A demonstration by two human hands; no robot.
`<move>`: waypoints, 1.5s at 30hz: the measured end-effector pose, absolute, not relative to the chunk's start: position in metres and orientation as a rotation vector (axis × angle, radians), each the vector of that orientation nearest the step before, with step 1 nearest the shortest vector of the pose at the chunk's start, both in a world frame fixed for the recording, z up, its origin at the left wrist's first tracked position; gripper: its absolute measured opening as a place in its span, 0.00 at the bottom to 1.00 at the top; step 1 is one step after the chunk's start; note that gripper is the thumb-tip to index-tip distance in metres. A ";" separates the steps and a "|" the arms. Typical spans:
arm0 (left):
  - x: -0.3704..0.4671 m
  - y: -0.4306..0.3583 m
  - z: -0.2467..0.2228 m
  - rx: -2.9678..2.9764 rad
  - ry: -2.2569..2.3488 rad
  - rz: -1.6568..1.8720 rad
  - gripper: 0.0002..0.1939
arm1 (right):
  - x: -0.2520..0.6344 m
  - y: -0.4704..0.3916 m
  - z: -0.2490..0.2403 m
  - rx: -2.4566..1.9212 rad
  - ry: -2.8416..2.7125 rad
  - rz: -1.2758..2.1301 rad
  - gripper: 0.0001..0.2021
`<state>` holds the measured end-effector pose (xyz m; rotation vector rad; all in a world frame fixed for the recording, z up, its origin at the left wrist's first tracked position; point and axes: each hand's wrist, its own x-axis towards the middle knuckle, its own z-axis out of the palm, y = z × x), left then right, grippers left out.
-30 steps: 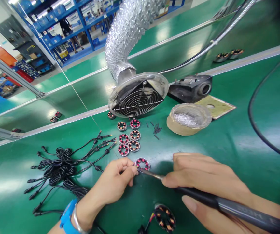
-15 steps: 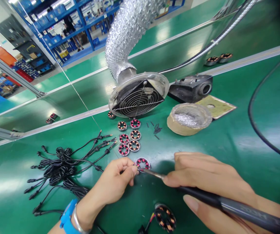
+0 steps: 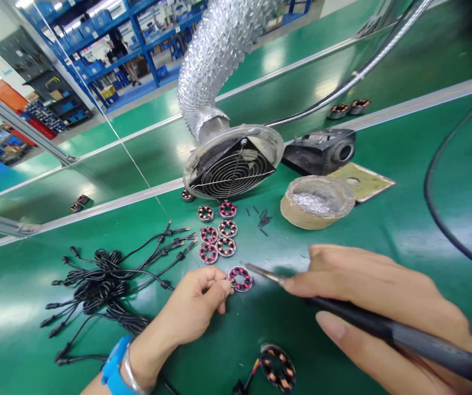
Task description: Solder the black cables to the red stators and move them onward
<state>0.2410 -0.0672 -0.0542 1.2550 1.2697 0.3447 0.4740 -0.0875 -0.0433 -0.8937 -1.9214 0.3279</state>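
Observation:
My left hand [image 3: 205,296] is closed in a pinch on a thin wire end [image 3: 231,281] at the left edge of a stator [image 3: 240,279] with red coils. That stator lies flat on the green table. The grip hides most of the wire. My right hand [image 3: 367,302] is wrapped round a soldering iron [image 3: 351,315]. The iron's metal tip points left, just above and to the right of the red stator, and looks apart from it. Nearer to me, a copper-coil stator [image 3: 277,367] with coloured leads stands tilted.
Several stators [image 3: 225,246] sit in rows beneath a fume extractor hood [image 3: 234,162]. Small black tubes [image 3: 265,219] lie to their right, beside a round tape-wrapped bowl [image 3: 317,202] and a black stand [image 3: 320,151]. Black cables [image 3: 104,280] are heaped at left. A black cord [image 3: 437,214] hangs at right.
The soldering iron in my right hand has lifted off the red stator and moved slightly up and right. My left hand keeps its pinch in the same place.

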 end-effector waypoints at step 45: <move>0.238 -0.067 -0.055 1.162 1.343 0.389 0.13 | 0.436 -0.065 -0.098 -0.688 -2.081 0.573 0.15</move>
